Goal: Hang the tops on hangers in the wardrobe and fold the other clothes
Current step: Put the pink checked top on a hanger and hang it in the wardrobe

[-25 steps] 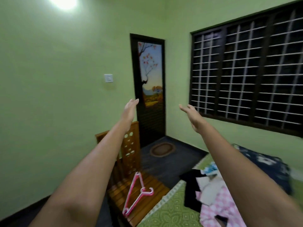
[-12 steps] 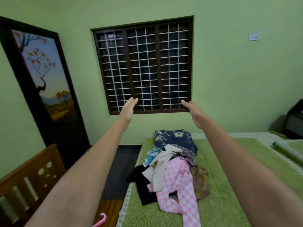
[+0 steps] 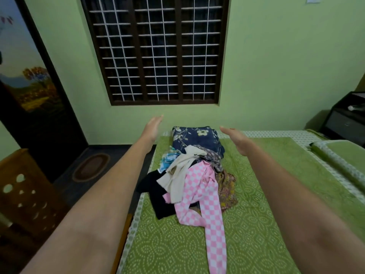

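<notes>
Pink-checked clothes pile (image 3: pixel 197 175) lies btwn, below both hands' fingers (image 3: pixel 158 119).

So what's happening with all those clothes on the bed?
A person is standing at the bed, both arms stretched out over a heap of clothes. The left hand and right hand are open and hold nothing. The heap is a jumble: a pink checked garment, a cream one and a black one, with a dark floral pillow behind. Nothing is folded or hung yet.
</notes>
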The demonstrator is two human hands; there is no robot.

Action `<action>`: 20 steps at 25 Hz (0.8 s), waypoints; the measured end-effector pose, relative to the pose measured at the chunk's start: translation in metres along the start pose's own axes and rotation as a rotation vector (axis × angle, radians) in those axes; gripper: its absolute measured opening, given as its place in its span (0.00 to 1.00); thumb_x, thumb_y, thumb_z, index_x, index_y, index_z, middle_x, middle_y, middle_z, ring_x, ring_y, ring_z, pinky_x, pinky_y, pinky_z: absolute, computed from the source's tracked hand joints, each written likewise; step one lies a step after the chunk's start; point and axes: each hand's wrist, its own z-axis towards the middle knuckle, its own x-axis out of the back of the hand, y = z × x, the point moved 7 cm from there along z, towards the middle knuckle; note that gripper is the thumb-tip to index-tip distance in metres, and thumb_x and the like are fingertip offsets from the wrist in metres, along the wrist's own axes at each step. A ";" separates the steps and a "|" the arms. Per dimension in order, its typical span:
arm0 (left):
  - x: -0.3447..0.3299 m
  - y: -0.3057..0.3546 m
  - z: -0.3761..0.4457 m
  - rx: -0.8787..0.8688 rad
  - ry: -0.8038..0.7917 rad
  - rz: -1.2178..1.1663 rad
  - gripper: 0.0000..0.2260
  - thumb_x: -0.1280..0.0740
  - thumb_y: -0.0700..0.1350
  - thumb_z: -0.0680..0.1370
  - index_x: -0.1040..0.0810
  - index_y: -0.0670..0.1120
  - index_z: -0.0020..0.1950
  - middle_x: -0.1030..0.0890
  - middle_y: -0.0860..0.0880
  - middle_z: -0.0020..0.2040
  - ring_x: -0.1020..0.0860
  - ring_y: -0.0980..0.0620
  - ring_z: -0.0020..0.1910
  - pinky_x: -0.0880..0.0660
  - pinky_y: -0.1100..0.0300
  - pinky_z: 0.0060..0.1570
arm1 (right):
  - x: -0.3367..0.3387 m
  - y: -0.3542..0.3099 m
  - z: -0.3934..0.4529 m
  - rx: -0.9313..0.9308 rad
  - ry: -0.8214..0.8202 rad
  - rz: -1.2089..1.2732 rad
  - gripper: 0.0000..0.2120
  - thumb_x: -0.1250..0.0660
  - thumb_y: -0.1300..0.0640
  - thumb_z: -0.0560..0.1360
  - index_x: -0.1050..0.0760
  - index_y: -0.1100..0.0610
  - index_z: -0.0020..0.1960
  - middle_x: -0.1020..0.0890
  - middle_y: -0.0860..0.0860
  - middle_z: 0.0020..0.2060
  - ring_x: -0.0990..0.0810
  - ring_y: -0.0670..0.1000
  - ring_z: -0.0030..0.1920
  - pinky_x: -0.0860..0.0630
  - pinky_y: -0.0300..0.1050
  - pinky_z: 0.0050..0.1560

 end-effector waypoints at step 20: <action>-0.258 -0.428 0.163 0.408 -0.643 0.761 0.27 0.40 0.50 0.82 0.45 0.44 0.77 0.48 0.47 0.78 0.46 0.46 0.76 0.42 0.53 0.72 | -0.061 0.371 0.301 -0.608 0.097 -0.379 0.16 0.46 0.59 0.82 0.25 0.67 0.59 0.21 0.62 0.54 0.23 0.61 0.56 0.27 0.47 0.52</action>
